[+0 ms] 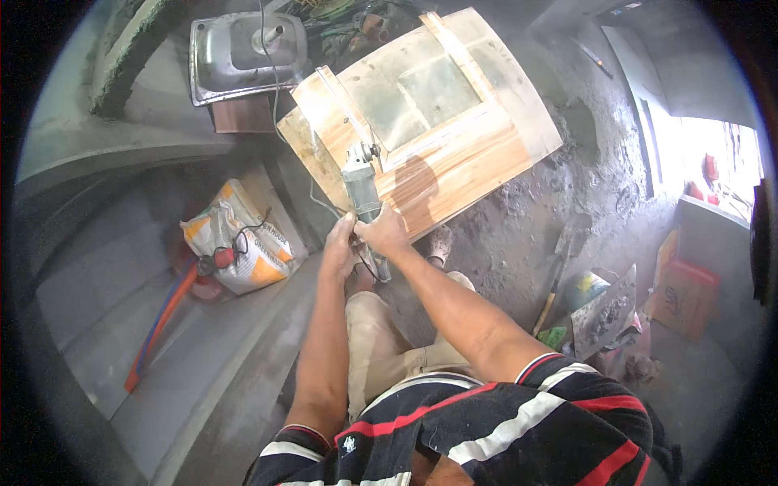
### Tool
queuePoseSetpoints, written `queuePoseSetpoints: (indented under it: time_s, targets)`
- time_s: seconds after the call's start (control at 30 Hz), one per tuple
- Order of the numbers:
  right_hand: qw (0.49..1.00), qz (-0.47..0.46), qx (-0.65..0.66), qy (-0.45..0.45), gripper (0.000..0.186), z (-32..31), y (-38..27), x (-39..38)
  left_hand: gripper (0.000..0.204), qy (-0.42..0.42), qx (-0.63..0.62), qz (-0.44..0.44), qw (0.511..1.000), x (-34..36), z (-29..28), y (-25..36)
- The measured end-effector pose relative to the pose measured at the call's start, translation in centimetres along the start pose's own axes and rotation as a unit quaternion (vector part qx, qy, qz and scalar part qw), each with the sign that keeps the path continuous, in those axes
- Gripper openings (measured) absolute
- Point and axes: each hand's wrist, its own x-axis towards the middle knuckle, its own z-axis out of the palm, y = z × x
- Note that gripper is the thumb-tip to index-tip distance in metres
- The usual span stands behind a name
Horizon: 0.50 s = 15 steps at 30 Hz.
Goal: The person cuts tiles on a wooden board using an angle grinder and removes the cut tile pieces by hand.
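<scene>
An angle grinder (pixel 361 188) with a dark green-grey body and metal head lies over the near left part of a wooden panel (pixel 478 158). My right hand (pixel 384 232) is closed round the rear of the grinder's body. At its back end my left hand (pixel 340 240) is closed too, thumb and fingers against the grinder; the exact grip is partly hidden. The panel is light wood with a dusty greyish inset, and two wooden strips (pixel 458 55) run across it. The grinder's head is close to one strip (pixel 344 105). A shadow falls on the bare wood beside the grinder.
A metal sink (pixel 243 57) lies at the far left, a cable passing over it. Left of me, a white and orange sack (pixel 239 239) sits by the steps (pixel 154 324) with a red and blue bar (pixel 158 332). At right are a shovel (pixel 559 271) and a red container (pixel 687 296).
</scene>
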Motion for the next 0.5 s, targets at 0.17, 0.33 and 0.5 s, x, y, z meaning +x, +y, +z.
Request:
queuePoseSetpoints:
  time_s: [0.17,0.33,0.5]
  targets:
    - [0.999,0.017,0.016,0.039,0.079,1.4,0.4,-0.1,0.048,-0.031,0.068,-0.024,0.997,1.3,0.9,1.5]
    - [0.997,0.028,0.02,0.073,0.071,2.9,0.7,-0.4,0.048,-0.052,0.063,-0.045,0.996,0.6,1.5,2.4]
    - [0.996,0.037,0.021,0.076,0.065,4.3,1.2,-0.5,0.059,-0.078,0.073,-0.05,0.993,1.0,-0.2,2.7]
